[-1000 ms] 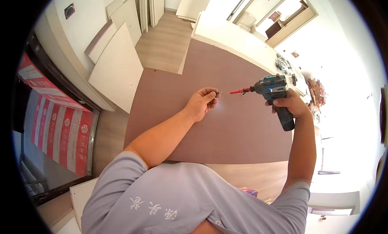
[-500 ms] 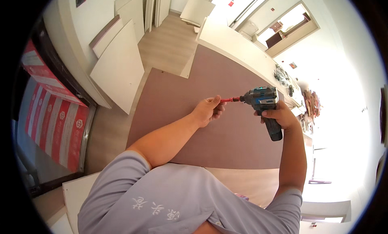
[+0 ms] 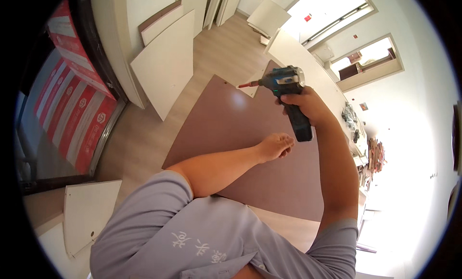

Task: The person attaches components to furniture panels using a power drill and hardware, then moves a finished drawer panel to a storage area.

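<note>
The right hand (image 3: 308, 103) has its grip wrapped firmly around the handle of a teal cordless drill (image 3: 288, 93), raised above the brown panel (image 3: 250, 149), its red bit pointing toward ten o'clock. The left hand (image 3: 274, 146) rests on the panel, fingers loosely curled, holding nothing that I can see. Pale boards (image 3: 166, 69) lean against the wall at eleven o'clock.
</note>
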`<state>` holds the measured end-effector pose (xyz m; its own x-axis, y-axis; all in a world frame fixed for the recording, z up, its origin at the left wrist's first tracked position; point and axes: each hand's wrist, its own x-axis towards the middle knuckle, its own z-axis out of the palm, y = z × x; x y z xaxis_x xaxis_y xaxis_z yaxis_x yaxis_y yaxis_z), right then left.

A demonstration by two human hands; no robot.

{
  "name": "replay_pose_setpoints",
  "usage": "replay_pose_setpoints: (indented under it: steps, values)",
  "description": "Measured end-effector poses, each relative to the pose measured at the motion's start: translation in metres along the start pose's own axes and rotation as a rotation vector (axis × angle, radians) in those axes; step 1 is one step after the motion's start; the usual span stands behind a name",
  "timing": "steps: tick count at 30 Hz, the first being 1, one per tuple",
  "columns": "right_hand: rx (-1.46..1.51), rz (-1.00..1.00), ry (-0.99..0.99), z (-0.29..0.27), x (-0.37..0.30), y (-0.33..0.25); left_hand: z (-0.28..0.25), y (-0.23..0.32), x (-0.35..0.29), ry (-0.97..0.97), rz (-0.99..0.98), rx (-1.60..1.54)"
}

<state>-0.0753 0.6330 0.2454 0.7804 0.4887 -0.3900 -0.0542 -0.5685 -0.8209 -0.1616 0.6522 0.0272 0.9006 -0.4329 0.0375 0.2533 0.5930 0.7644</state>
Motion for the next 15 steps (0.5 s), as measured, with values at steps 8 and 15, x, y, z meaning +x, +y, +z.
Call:
replay_pose_setpoints:
  steps: [8, 15]
  values:
    - [-0.234, 0.096, -0.064, 0.021, 0.065, -0.040, 0.006, 0.002, 0.000, -0.008, -0.034, -0.012]
    - [-0.822, -0.001, -0.124, 0.063, 0.079, -0.101, 0.009, 0.003, -0.002, 0.006, 0.025, 0.157]
